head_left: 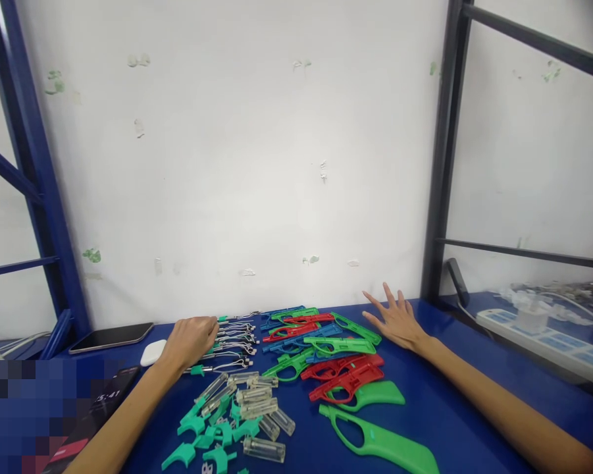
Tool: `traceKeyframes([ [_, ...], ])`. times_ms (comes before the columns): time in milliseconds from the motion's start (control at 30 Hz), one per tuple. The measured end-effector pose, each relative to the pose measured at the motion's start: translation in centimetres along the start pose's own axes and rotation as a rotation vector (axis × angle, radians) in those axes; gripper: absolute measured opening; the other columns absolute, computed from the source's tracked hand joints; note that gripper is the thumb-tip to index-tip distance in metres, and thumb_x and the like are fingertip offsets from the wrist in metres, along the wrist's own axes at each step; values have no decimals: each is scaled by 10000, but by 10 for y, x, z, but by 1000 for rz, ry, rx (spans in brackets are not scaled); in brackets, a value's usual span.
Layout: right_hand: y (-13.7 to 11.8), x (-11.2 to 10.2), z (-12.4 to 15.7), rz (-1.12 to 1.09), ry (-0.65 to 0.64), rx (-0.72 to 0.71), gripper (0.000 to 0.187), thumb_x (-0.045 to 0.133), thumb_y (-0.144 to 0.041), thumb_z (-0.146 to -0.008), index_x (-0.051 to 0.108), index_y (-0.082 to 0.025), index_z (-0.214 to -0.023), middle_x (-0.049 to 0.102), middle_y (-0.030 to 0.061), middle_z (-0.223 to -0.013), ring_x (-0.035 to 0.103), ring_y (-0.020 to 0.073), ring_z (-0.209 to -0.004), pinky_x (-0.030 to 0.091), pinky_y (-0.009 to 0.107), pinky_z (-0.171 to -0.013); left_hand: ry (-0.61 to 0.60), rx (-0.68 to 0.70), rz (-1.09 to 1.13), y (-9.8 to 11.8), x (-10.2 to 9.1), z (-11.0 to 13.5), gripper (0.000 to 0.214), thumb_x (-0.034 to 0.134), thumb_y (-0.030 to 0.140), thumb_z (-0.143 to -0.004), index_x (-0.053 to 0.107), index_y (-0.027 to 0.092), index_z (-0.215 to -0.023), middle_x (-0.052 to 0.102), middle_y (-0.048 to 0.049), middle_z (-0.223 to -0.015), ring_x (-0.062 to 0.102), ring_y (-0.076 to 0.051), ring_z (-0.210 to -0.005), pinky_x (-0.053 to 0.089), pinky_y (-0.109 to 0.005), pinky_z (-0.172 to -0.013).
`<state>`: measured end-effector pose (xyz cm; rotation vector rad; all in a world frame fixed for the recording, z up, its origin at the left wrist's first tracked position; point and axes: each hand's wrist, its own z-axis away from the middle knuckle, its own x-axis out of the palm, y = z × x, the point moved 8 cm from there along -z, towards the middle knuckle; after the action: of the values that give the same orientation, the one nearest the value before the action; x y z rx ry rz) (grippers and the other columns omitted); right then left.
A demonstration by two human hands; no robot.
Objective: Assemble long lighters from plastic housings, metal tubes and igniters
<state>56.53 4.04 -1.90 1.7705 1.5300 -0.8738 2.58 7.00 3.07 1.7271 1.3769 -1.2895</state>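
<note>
My left hand [192,337] is curled closed beside a row of igniter pieces with white wires [237,339] and teal ends. Its fingertips are hidden, so what it holds, if anything, cannot be seen. My right hand [393,318] is open with fingers spread, close to a green lighter casing [358,327]. Red lighter casings [348,382], blue and green ones lie in a stack between my hands. At the front lies a smooth green lighter shell [385,444]. Clear plastic fuel tanks [264,449] and teal triggers [222,459] are heaped nearer to me.
Left of my left hand are a white earbud case [153,353], a dark phone [112,337] and another phone [109,395] with a lit screen. A power strip [547,339] lies at right. Metal posts [444,164] and a white wall [257,151] bound the blue table.
</note>
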Motion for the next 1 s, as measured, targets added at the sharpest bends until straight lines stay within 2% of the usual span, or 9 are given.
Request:
traceKeyframes([
  [267,-2,-13,-2,-7,49,-10,460,699,-406,-1032,609,-225,-1446,592,124,-1520,639,315,-1298,550,570,-1067,-39,-10,-22,6,-4,1,350,690,394,-1047,656,186,-1326,683,-108,-1320,708,-258,-1108,622,-468,-930],
  [500,-12,-37,-1,-112,149,-77,439,697,-371,-1035,616,-237,-1446,565,122,-1560,608,323,-1348,518,588,-1110,-77,-40,-35,14,-14,6,359,693,395,-1045,653,183,-1331,681,-109,-1325,706,-263,-1117,620,-476,-937],
  [633,-17,-67,-8,-219,209,-118,397,692,-377,-1038,642,-240,-1408,575,117,-1552,600,316,-1359,501,584,-1128,-76,-66,-20,15,-28,7,361,694,395,-1044,652,183,-1332,681,-108,-1326,706,-262,-1116,620,-476,-937],
  [733,-19,-107,-6,-310,264,-116,363,647,-425,-1056,673,-222,-1356,618,125,-1505,601,317,-1364,472,594,-1153,-73,-86,14,9,-43,13,357,694,398,-1044,655,181,-1325,685,-104,-1314,709,-256,-1103,621,-471,-932],
  [767,-21,-122,2,-344,279,-115,353,586,-437,-1080,690,-209,-1329,657,136,-1457,619,322,-1350,471,593,-1157,-77,-91,29,6,-48,17,351,692,398,-1045,657,181,-1319,688,-102,-1306,712,-251,-1092,623,-466,-927],
  [800,-25,-136,14,-381,282,-122,365,485,-450,-1110,728,-236,-1278,716,134,-1374,666,320,-1295,497,543,-1150,-85,-92,44,4,-52,23,342,691,397,-1046,661,182,-1310,691,-99,-1296,714,-246,-1079,625,-460,-920],
  [867,-37,-157,53,-448,276,-130,405,417,-511,-1114,745,-301,-1228,804,83,-1189,768,305,-1117,607,460,-1012,-101,-80,74,3,-57,37,323,687,396,-1049,669,185,-1293,696,-95,-1284,715,-239,-1067,625,-451,-916],
  [933,-55,-166,105,-494,242,-168,355,470,-555,-1085,747,-364,-1200,839,23,-1059,819,271,-935,678,384,-831,-120,-42,101,8,-56,52,307,685,393,-1050,677,189,-1280,697,-94,-1290,712,-243,-1086,621,-456,-932],
  [1000,-78,-162,156,-538,210,-264,278,538,-544,-1053,763,-411,-1146,852,-17,-1071,837,263,-916,708,366,-791,-146,1,116,16,-50,65,295,687,384,-1049,682,192,-1273,695,-95,-1302,707,-248,-1110,614,-465,-954],
])
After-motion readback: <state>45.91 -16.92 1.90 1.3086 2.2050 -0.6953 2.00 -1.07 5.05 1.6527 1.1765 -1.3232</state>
